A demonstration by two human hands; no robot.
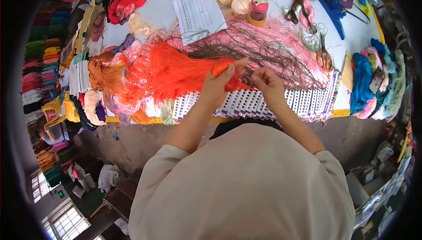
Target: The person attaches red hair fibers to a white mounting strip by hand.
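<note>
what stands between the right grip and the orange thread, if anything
Nothing visible: the orange thread, held in the left grip, reaches close to the right grip. Dark strands lie beyond, punched cards on the near side. Any single strand between would be too fine to tell.

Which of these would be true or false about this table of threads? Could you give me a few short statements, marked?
1. The left hand holds red-orange thread. True.
2. The right hand holds scissors. False: the scissors lie apart from both hands.
3. A printed sheet lies beyond the hands. True.
4. Perforated strips lie on the floor. False: the strips line the near edge of the table.
</note>
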